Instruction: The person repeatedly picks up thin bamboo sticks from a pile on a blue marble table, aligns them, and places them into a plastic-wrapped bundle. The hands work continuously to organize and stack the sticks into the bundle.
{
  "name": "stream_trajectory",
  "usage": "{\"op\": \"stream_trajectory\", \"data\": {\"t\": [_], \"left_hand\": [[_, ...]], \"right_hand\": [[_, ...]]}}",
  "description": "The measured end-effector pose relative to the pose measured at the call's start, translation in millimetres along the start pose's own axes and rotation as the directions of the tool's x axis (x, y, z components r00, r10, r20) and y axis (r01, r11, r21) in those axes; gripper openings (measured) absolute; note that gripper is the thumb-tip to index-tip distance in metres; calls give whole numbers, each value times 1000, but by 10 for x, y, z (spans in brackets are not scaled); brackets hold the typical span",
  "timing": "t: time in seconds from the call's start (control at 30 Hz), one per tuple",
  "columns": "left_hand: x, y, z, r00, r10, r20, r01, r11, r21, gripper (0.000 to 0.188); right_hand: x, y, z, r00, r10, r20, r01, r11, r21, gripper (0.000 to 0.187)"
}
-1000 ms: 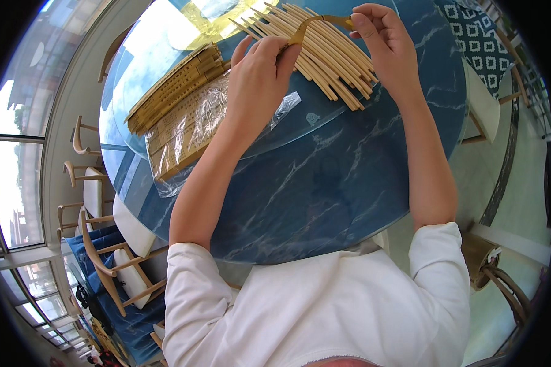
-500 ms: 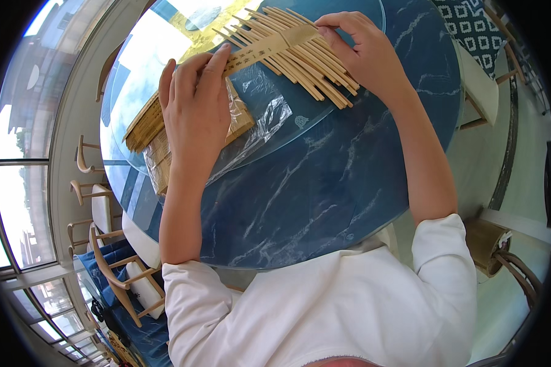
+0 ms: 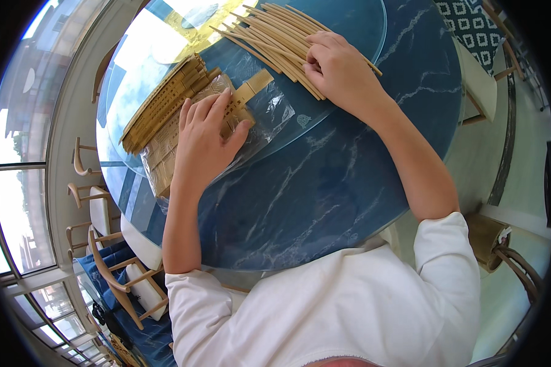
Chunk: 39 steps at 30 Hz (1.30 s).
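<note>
My L hand (image 3: pixel 205 140) is loosely spread, palm down, fingers at the near end of a tan printed paper strip (image 3: pixel 260 81); its far end sticks out past my fingertips, over clear plastic film (image 3: pixel 278 116). My R hand (image 3: pixel 343 70) is curled down onto the pile of thin wooden sticks (image 3: pixel 269 40); can't tell if it's pinching one, b/c my knuckles block the fingertips. One stick end pokes out on the R side of it.

Pile's fanned out unevenly, w/ some sticks crossing others. A film-wrapped stack of tan paper (image 3: pixel 156 162) sits partly under my L hand, so its middle's hidden; a loose pile of folded strips (image 3: pixel 168 104) lies along its far side. All on the glass turntable (image 3: pixel 361 27), or overhanging its near edge, on the blue marbled worktop (image 3: pixel 300 208).

Around: wooden chairs w/ pale seats, e.g. one (image 3: pixel 146 290) lower L, big windows (image 3: pixel 18 220) L, patterned cloth (image 3: pixel 471 37) upper R, brown container (image 3: pixel 485 244) on the R.
</note>
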<state>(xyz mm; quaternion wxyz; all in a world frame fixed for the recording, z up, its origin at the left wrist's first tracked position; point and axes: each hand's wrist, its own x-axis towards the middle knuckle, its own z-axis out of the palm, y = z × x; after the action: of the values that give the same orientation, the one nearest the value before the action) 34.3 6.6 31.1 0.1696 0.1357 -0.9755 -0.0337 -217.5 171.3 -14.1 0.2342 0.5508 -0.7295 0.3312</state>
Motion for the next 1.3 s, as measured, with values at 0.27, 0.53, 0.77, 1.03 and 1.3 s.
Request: {"op": "stream_trajectory", "data": {"t": [0.27,0.53,0.77,1.03,1.3], "left_hand": [[291,-34,265,998,39,-47,-47,982,-181,38],[237,-151,315,986,-164,-13,133,841,-524,37],[244,-89,312,941,-329,84,291,655,-697,34],[234,-125,340,970,-243,3,183,724,-665,25],[321,5,304,940,-337,51,285,694,-662,23]], "right_hand": [[172,113,-359,917,400,0,-364,834,415,39],[354,496,-520,743,606,-284,-52,475,878,35],[319,549,-538,804,564,-186,-28,349,937,38],[311,540,-525,783,586,-208,3,331,944,35],[328,502,-520,804,548,-232,28,355,935,32]]}}
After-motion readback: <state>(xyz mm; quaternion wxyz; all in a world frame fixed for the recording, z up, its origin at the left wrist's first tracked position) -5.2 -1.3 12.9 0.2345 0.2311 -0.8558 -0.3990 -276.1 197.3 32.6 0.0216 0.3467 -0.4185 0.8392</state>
